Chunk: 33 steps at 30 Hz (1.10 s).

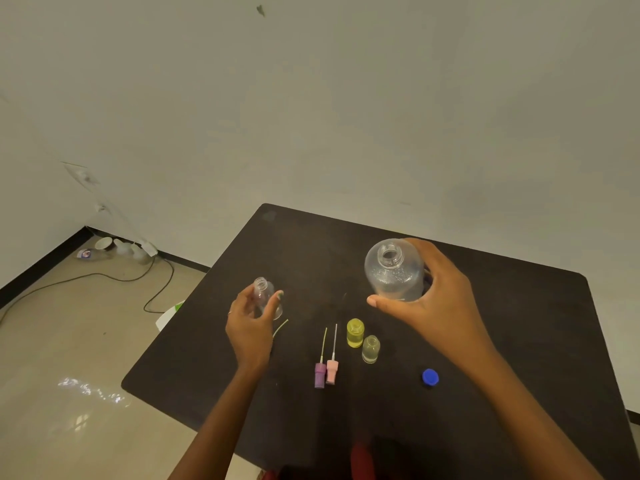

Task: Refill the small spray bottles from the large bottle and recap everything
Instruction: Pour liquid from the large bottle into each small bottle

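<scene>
**Both bottles uncapped and in your hands**

While your right hand (427, 299) wraps its fingers and thumb round the large clear bottle (394, 271), you hold that bottle over the far middle of the dark bench (519, 323), its open neck tipped toward you. Your left hand (251, 318) curls round a small clear spray bottle (265, 297), thumb on one side and fingers on the other, with the bottle's open mouth upward; whether its base touches the bench cannot be told. A thin dip tube (280, 328) shows just beside that hand. Between your hands, nearer to you, two more small bottles stand upright and uncapped on the bench: a yellow one (355, 333) and, just beside it, a pale clear one (371, 349). Left of these lie two spray tops side by side with their tubes pointing away from you, a purple spray top (320, 375) and a pink spray top (332, 371). A blue cap (430, 377) rests on the bench below your right forearm. On the floor in the corner you have a paper cup (103, 242) and a cable (152, 285).
</scene>
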Motion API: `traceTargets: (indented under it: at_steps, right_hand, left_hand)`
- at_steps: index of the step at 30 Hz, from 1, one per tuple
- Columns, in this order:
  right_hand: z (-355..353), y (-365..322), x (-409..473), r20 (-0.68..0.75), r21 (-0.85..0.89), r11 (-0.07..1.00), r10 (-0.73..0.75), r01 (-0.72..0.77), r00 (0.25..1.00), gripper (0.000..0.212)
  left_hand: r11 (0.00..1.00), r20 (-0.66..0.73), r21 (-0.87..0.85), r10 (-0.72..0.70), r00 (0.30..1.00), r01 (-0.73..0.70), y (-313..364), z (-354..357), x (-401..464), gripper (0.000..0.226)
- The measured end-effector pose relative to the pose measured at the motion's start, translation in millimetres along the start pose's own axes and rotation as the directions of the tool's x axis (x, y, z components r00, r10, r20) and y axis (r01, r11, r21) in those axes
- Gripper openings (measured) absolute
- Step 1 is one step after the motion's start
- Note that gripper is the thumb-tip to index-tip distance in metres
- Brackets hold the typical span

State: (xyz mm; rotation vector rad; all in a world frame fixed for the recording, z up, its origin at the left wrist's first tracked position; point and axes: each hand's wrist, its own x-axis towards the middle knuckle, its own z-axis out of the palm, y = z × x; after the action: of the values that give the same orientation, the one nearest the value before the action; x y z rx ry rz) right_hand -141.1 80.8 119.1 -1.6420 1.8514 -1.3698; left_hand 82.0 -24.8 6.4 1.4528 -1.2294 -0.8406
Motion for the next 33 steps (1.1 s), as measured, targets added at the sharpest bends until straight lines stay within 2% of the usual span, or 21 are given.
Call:
traceTargets:
  at_steps: [6, 15, 24, 33]
  right_hand:
    - [-8.3, -11.2, 7.5, 0.005, -0.024, 0.999, -0.030, 0.030, 1.000, 0.067]
    - [-35.4, -29.8, 26.9, -0.037, -0.152, 0.985, -0.089, 0.082, 0.995, 0.074]
    - [-47.0, -52.9, 36.7, -0.047, -0.340, 0.920, -0.222, 0.194, 0.974, 0.076]
    - [-48.0, -63.0, 37.0, -0.017, -0.465, 0.835, -0.339, 0.293, 0.940, 0.075]
  left_hand:
    - [0.981, 0.212, -0.148, 0.157, 0.965, -0.127, 76.3, 6.6, -15.3, 0.037]
    - [0.935, 0.395, -0.199, 0.350, 0.849, -0.293, 145.6, 1.4, -47.1, 0.042]
    - [0.901, 0.479, -0.273, 0.431, 0.765, -0.338, 173.4, -6.8, -63.3, 0.045]
    - [0.895, 0.495, -0.271, 0.445, 0.746, -0.354, 182.7, -13.4, -65.8, 0.042]
